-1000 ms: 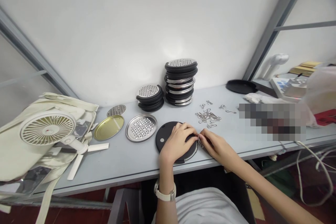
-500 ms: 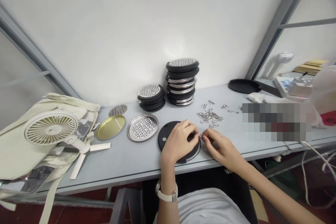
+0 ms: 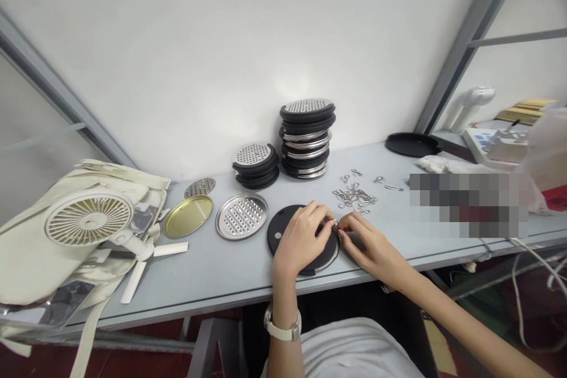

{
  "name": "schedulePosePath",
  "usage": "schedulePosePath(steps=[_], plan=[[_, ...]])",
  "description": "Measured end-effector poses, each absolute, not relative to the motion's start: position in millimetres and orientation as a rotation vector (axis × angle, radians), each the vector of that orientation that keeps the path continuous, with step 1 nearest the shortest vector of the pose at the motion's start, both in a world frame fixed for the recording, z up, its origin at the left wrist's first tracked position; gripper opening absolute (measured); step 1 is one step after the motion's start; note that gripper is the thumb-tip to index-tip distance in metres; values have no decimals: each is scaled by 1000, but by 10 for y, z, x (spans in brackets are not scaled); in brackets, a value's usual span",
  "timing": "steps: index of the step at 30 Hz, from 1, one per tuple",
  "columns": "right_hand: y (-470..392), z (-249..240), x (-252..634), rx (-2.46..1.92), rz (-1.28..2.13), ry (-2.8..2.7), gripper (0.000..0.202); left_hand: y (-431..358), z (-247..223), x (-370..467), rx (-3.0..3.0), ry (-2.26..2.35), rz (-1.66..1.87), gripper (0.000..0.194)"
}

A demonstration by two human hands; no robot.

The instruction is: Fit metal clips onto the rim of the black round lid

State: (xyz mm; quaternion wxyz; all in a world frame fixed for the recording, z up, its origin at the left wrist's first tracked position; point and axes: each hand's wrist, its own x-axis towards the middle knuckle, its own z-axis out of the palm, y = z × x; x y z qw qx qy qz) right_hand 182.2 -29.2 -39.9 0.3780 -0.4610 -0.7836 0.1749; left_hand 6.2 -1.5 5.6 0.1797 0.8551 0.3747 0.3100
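Note:
A round black disc [image 3: 278,251] with a metal rim lies near the table's front edge. My left hand [image 3: 305,237] rests over it, fingers curled and closed at its right edge; what they pinch is hidden. My right hand [image 3: 368,248] meets that same edge, thumb and fingertips closed on a small metal clip [image 3: 335,224] that is only partly visible. Just behind the hands lies a pile of wire clips [image 3: 353,195]. To the left are a silver grater plate [image 3: 242,216], a gold-coloured lid [image 3: 188,216] and a small perforated disc [image 3: 199,188].
Against the wall stand a short stack [image 3: 256,165] and a tall stack [image 3: 308,139] of black and silver discs. A white fan [image 3: 91,218] lies on a cream bag [image 3: 26,248] at the left. At the back right is a black tray [image 3: 413,144].
My right fingers have moved slightly left and up against the disc's edge, and my left fingertips have drawn in toward them. The view has shifted a little.

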Motion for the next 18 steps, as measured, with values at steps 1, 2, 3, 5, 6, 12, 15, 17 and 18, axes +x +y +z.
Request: schedulePosePath(steps=[1,2,3,5,6,12,15,17,18], plan=[[-287,-402,1823,-1190,445,-1998,8,-11,48,60,2407,1064,877,7],[-281,-404,1824,-1209,443,-1990,9,-5,38,57,2395,1069,876,4],[-276,-406,1826,-1232,442,-1981,10,3,26,53,2383,1076,874,4],[-262,-407,1831,-1283,452,-1959,12,19,-2,45,2369,1085,854,10],[-254,-405,1834,-1305,468,-1953,13,27,-15,41,2367,1084,841,12],[-196,-362,1843,-1336,556,-2026,25,46,-62,40,2333,1071,819,12],[-168,-360,1852,-1320,567,-2041,28,44,-65,42,2310,1081,815,15],[-148,-369,1860,-1313,576,-2045,28,43,-66,41,2326,1079,796,13],[-139,-372,1863,-1310,579,-2047,28,44,-67,40,2334,1079,788,12]])
